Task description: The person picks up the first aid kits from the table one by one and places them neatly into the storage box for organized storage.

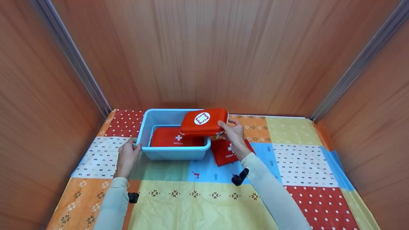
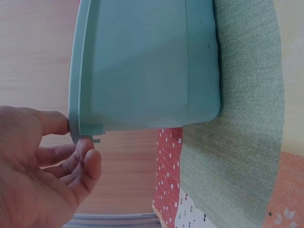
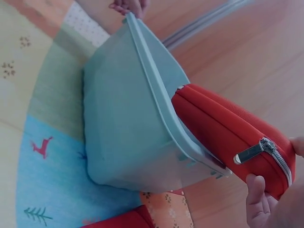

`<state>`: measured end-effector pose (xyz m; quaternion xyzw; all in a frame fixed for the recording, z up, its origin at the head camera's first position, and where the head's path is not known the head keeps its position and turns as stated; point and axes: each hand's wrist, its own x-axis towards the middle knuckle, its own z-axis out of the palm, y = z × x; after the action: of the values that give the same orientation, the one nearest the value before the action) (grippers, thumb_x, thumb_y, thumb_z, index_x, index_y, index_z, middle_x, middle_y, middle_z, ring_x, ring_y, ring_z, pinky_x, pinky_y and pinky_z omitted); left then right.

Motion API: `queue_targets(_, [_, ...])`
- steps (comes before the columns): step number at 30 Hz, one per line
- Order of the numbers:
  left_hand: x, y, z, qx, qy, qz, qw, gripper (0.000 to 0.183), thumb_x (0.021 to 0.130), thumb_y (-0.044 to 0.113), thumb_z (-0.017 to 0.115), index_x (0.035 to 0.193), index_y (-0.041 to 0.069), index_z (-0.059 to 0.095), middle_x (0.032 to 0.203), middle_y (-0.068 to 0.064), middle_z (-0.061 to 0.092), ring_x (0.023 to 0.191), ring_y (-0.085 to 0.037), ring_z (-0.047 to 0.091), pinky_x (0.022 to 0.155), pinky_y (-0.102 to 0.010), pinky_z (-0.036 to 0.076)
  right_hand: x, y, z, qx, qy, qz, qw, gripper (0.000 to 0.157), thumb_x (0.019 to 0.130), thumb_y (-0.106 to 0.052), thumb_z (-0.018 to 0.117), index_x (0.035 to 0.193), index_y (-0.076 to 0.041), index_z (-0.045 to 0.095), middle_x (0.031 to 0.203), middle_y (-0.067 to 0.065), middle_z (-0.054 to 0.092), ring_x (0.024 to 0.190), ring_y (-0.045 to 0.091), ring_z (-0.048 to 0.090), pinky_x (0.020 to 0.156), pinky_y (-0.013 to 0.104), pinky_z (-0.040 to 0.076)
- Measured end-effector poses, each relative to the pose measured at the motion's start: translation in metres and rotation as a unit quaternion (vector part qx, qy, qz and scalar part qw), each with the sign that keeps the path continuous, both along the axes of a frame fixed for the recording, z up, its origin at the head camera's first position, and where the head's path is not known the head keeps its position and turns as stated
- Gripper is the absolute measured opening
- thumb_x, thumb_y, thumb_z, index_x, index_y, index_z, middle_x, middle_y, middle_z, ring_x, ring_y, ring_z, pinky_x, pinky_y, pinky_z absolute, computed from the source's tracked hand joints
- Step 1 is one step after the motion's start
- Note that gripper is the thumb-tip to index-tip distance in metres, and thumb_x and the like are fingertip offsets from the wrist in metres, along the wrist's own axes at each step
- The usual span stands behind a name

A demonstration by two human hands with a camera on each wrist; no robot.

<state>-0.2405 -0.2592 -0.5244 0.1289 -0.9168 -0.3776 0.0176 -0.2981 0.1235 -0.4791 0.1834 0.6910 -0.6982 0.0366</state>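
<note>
A light blue plastic bin [image 1: 174,154] stands on the patterned cloth. My left hand [image 1: 127,156] pinches the rim at its left front corner, thumb on one side and fingers below, as the left wrist view shows. A red zippered first aid case [image 1: 204,123] with a white round emblem is held by its right end in my right hand [image 1: 235,132]. The case hangs tilted over the bin's right rim. In the right wrist view its zipper pull [image 3: 249,153] faces the camera. Inside the bin lies a red first aid pouch [image 1: 166,135] with a white cross.
Another red first aid pouch [image 1: 223,153] lies on the cloth right of the bin, partly under my right forearm. Wooden panels [image 1: 211,57] rise behind and on both sides. The patchwork cloth [image 1: 191,204] stretches in front of the bin.
</note>
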Motion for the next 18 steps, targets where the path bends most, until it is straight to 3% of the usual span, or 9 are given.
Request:
queue_targets(12, [0.0, 0.002, -0.003, -0.001, 0.005, 0.012, 0.9999, 0.036, 0.1, 0.025, 0.052, 0.128, 0.003, 0.052, 0.091, -0.014, 0.06, 0.075, -0.023, 0.054, 0.062, -0.029, 0.04, 0.004, -0.025, -0.005, 0.072, 0.01, 0.041, 0.997, 0.065, 0.081, -0.039, 0.079, 0.133, -0.016, 0.048, 0.103, 0.008, 0.066, 0.084, 0.026, 0.068, 0.069, 0.03, 0.056])
queue_targets(18, [0.0, 0.003, -0.001, 0.0, 0.012, 0.015, 0.9998, 0.035, 0.1, 0.024, 0.053, 0.128, 0.003, 0.052, 0.089, -0.014, 0.059, 0.073, -0.022, 0.053, 0.061, -0.029, 0.039, 0.007, -0.035, -0.002, 0.098, 0.049, 0.057, 0.992, 0.049, 0.086, -0.026, 0.075, 0.128, -0.014, 0.053, 0.093, 0.01, 0.064, 0.075, 0.027, 0.066, 0.066, 0.03, 0.056])
